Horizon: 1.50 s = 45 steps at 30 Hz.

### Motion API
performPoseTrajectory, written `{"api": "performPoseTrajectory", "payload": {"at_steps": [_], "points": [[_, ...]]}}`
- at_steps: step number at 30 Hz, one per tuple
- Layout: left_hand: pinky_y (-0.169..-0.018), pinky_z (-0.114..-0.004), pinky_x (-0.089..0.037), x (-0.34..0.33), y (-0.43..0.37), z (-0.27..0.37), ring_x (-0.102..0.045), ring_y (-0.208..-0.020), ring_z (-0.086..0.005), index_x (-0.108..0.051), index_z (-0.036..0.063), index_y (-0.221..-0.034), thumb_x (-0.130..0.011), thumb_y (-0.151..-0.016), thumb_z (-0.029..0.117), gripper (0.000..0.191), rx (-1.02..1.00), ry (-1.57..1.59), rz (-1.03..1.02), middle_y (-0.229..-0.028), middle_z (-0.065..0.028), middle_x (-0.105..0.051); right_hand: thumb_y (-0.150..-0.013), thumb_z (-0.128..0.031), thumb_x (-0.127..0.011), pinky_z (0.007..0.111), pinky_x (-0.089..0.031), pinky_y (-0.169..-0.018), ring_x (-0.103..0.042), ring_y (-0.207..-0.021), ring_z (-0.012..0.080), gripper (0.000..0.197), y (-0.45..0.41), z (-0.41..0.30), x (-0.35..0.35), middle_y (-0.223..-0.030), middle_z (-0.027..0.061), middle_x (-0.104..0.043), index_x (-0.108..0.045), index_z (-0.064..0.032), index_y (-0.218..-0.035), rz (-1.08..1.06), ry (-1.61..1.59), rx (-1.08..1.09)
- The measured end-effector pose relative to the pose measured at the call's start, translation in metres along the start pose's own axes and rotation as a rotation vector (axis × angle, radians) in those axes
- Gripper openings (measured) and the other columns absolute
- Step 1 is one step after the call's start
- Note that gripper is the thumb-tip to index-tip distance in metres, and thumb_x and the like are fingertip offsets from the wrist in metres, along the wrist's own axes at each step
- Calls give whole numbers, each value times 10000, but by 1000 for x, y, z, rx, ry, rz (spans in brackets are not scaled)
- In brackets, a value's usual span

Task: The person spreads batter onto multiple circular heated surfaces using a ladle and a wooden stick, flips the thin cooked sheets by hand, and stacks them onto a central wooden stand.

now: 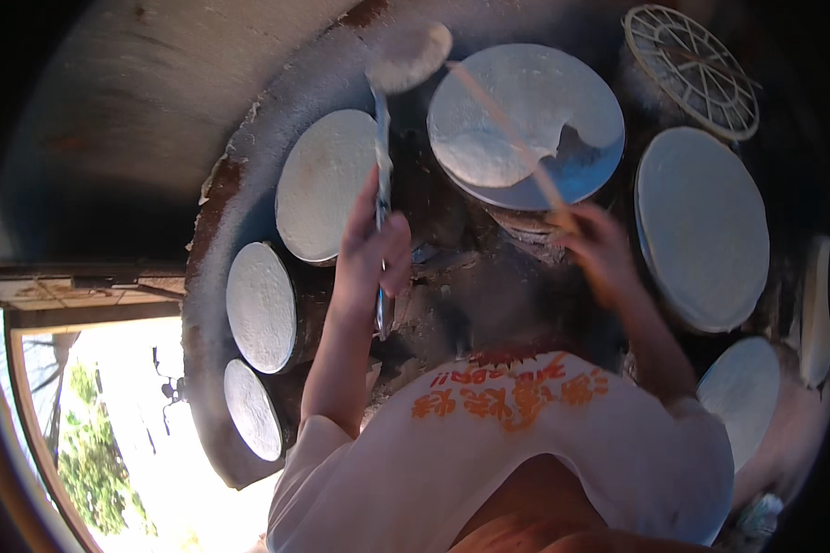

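My left hand (377, 252) is closed around the metal handle of a ladle (409, 59), whose round, whitish bowl is up at the top. In my right hand (591, 242) is a thin wooden stick (505, 128), slightly blurred, which slants up and left over a round griddle (591, 181). A pale, thin sheet of batter or dough (519, 76) covers most of this griddle. Its lower edge is curved and uneven, with bare, bluish metal showing at the lower right. The stick passes across the sheet; whether it touches it, I cannot tell.
More round griddles with pale surfaces stand left (328, 186), (261, 307), (251, 409) and right (702, 228), (740, 401) in a curve around me. A round lattice rack (692, 72) is at the upper right. A curved, whitish-dusted ledge (214, 387) borders the left side, beside a bright opening.
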<state>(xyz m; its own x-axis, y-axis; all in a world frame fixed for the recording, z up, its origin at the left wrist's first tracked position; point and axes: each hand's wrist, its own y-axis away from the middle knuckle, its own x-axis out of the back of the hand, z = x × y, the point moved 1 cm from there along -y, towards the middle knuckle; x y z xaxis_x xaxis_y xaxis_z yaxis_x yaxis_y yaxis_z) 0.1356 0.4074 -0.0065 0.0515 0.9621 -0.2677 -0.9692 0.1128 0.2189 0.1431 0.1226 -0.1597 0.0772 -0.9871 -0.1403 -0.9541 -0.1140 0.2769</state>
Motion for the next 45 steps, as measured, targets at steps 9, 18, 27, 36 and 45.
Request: {"api": "performPoseTrajectory", "payload": {"at_steps": [9,18,27,36,45], "points": [[-338,-173,-274,89,15,7,-327,-395,-29,-183,281,-1488,-455,-978,149,593,-28,249,-240,-632,26,-367,-966,-215,-510,252,-316,-375,-407,-452,88,194,-115,100,-252,-686,23,-460,-397,-120,-1094,454,-589,94],[-323,-176,-275,120,37,16,-299,-384,-24,-278,306,-1455,-404,-985,91,532,-52,189,-309,-638,29,-365,-984,-185,-476,241,-273,-386,-319,-439,70,303,-69,80,-213,-708,-3,-422,-431,-173,-1284,732,-582,151],[-332,-186,-258,118,31,1,-308,-403,-28,-227,279,-1473,-427,-974,86,571,-4,82,-394,-655,26,-370,-964,-202,-523,237,-284,-364,-345,-408,70,375,20,149,-171,-679,-22,-470,-472,-179,-1334,609,-517,-8],[-324,-196,-282,49,5,-14,-320,-387,-44,-155,246,-1487,-423,-967,69,611,25,5,-472,-626,15,-365,-956,-220,-523,263,-302,-381,-402,-453,92,298,-54,70,-50,-678,-21,-485,-595,-158,-1238,813,101,106],[-345,-216,-279,-6,-45,-29,-329,-398,-53,-149,215,-1489,-498,-960,104,644,99,-122,-444,-589,19,-368,-953,-173,-510,220,-367,-429,-457,-482,52,314,64,80,-26,-712,1,-580,-588,-92,-1246,560,10,-26]]}}
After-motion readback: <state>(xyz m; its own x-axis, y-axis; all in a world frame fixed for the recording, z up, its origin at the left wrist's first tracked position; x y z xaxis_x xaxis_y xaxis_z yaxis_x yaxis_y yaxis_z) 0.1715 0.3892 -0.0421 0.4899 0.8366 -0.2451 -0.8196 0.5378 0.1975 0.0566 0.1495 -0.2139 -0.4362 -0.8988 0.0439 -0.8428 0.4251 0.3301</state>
